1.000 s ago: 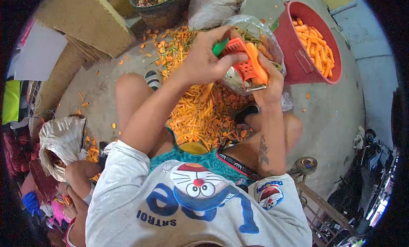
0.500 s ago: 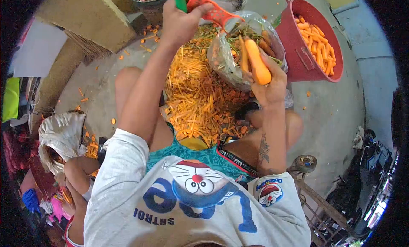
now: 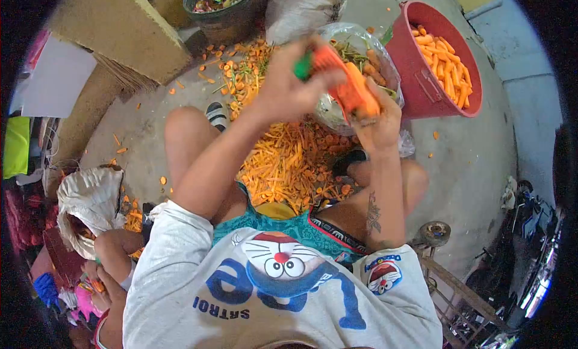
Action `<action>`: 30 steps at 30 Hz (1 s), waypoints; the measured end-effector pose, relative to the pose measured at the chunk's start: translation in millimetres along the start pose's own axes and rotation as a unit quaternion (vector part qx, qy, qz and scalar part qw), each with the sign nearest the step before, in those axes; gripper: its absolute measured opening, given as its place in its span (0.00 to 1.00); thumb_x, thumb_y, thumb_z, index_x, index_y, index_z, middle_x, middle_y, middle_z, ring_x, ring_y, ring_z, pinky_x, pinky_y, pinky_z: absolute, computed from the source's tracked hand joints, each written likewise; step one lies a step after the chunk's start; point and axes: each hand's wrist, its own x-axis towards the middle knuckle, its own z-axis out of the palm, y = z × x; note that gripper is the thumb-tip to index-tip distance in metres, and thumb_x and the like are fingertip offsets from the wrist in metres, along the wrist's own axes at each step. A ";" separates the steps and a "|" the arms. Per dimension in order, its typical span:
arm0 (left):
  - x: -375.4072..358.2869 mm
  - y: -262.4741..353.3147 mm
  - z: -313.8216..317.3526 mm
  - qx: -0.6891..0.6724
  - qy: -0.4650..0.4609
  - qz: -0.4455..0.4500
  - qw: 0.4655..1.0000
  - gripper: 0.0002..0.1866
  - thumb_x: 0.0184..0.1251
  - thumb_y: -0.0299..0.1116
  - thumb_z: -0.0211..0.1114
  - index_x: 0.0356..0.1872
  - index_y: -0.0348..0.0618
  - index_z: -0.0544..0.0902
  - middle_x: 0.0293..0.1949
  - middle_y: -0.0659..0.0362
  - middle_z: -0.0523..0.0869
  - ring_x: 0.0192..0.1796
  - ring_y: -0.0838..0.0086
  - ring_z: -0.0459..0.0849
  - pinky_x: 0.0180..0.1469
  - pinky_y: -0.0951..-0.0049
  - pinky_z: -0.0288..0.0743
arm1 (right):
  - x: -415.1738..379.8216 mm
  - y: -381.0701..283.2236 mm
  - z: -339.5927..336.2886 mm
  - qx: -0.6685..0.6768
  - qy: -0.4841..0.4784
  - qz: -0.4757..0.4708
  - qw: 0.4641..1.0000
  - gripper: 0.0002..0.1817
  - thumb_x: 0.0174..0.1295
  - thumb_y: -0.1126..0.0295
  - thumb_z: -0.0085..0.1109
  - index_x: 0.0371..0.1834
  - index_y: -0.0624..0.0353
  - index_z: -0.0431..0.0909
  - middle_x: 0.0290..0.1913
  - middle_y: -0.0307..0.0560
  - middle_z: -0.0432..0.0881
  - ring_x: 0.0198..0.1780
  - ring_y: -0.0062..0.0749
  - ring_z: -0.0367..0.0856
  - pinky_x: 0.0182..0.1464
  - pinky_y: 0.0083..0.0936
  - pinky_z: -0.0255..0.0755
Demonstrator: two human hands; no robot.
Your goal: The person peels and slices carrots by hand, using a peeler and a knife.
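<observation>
My left hand [image 3: 283,87] is closed around an orange-red peeler [image 3: 338,78] with a green part; motion blurs both. The peeler lies against a large carrot [image 3: 362,87], its blade end near the carrot's lower end. My right hand [image 3: 382,129] grips that carrot from below. Just behind my hands, a clear plastic bag [image 3: 391,69] holds unpeeled carrots and green stalks. On the floor between my legs lies a heap of carrot peelings [image 3: 283,162] and cut ends.
A red bucket [image 3: 412,96] of peeled carrots stands at the right. A dark bin [image 3: 220,24] and a white sack [image 3: 301,15] are at the back. Another person's arm [image 3: 114,283] is lower left, beside a white sack [image 3: 90,195]. A metal frame [image 3: 457,283] stands lower right.
My left hand has come down and right with the peeler, from above the bag onto the carrot. My right hand still holds the carrot in nearly the same place.
</observation>
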 end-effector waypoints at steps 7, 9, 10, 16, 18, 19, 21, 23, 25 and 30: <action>28.1 -44.5 -29.8 -0.094 0.085 -0.090 0.988 0.09 0.65 0.28 0.75 0.40 0.40 0.84 0.34 0.64 0.87 0.38 0.82 0.85 0.43 0.74 0.81 | 5.7 0.5 -33.9 0.097 -0.151 0.096 0.979 0.23 0.72 0.65 0.53 0.65 0.69 0.78 0.59 0.51 0.85 0.59 0.35 0.84 0.65 0.35 0.75; 6.5 -19.1 -6.4 -0.040 0.051 -0.094 0.994 0.08 0.65 0.26 0.74 0.41 0.39 0.84 0.35 0.63 0.88 0.38 0.82 0.86 0.44 0.75 0.82 | 2.5 -3.1 -7.8 0.045 -0.055 0.067 0.995 0.23 0.72 0.65 0.53 0.65 0.68 0.78 0.58 0.51 0.85 0.57 0.34 0.84 0.62 0.35 0.76; -4.5 -9.6 4.3 0.005 -0.010 0.010 1.000 0.08 0.66 0.26 0.74 0.41 0.38 0.84 0.35 0.63 0.89 0.38 0.81 0.86 0.44 0.75 0.82 | -1.6 -4.3 2.7 -0.007 0.052 0.044 0.998 0.23 0.72 0.65 0.52 0.64 0.67 0.78 0.57 0.50 0.85 0.56 0.33 0.84 0.60 0.35 0.77; 24.2 -52.3 -25.1 -0.022 0.051 -0.058 0.997 0.09 0.64 0.27 0.76 0.42 0.40 0.85 0.34 0.63 0.89 0.34 0.82 0.85 0.39 0.76 0.81 | 11.2 0.6 -41.4 0.078 -0.180 0.085 0.977 0.23 0.72 0.61 0.53 0.63 0.63 0.79 0.56 0.47 0.86 0.55 0.33 0.85 0.57 0.30 0.78; 21.2 -41.3 -24.9 0.006 0.085 -0.154 0.984 0.11 0.64 0.28 0.76 0.43 0.39 0.85 0.33 0.63 0.88 0.34 0.83 0.83 0.38 0.77 0.79 | 12.7 -1.1 -33.2 0.134 -0.268 0.133 0.945 0.24 0.71 0.61 0.53 0.65 0.64 0.79 0.57 0.48 0.85 0.56 0.33 0.84 0.58 0.31 0.77; 10.7 -21.0 -13.6 0.005 0.085 -0.148 0.985 0.11 0.64 0.28 0.76 0.43 0.39 0.85 0.33 0.63 0.88 0.34 0.83 0.83 0.38 0.77 0.79 | 5.0 -1.2 -12.9 0.075 -0.121 0.080 0.987 0.24 0.71 0.61 0.53 0.65 0.64 0.78 0.55 0.49 0.86 0.53 0.33 0.84 0.55 0.29 0.77; -10.1 4.2 8.0 -0.061 -0.054 0.009 0.997 0.11 0.64 0.29 0.77 0.43 0.39 0.84 0.33 0.63 0.88 0.33 0.83 0.82 0.37 0.78 0.77 | 0.2 -0.8 4.6 0.013 0.037 0.028 0.999 0.24 0.71 0.61 0.53 0.65 0.65 0.78 0.52 0.49 0.86 0.50 0.32 0.84 0.52 0.28 0.77; -3.4 -15.7 4.7 -0.062 -0.054 0.052 0.995 0.11 0.63 0.28 0.77 0.43 0.39 0.84 0.33 0.63 0.88 0.33 0.82 0.83 0.38 0.77 0.79 | -3.1 2.2 4.7 -0.030 0.041 0.004 0.999 0.24 0.72 0.61 0.53 0.64 0.65 0.78 0.49 0.48 0.85 0.45 0.29 0.84 0.46 0.25 0.76; 17.2 -46.7 -16.1 0.004 0.042 -0.107 0.993 0.10 0.64 0.28 0.76 0.42 0.39 0.84 0.33 0.63 0.89 0.35 0.81 0.85 0.41 0.75 0.81 | -10.8 0.8 -0.2 -0.027 0.007 0.027 0.999 0.24 0.72 0.62 0.52 0.65 0.67 0.77 0.51 0.49 0.85 0.48 0.31 0.84 0.49 0.27 0.77; -2.4 -10.3 2.2 -0.010 0.066 -0.081 0.994 0.10 0.63 0.29 0.77 0.41 0.41 0.84 0.33 0.65 0.88 0.35 0.81 0.84 0.41 0.75 0.79 | 17.6 4.4 -44.6 0.194 -0.278 0.127 0.932 0.26 0.71 0.64 0.52 0.67 0.73 0.74 0.61 0.56 0.83 0.62 0.39 0.83 0.66 0.34 0.74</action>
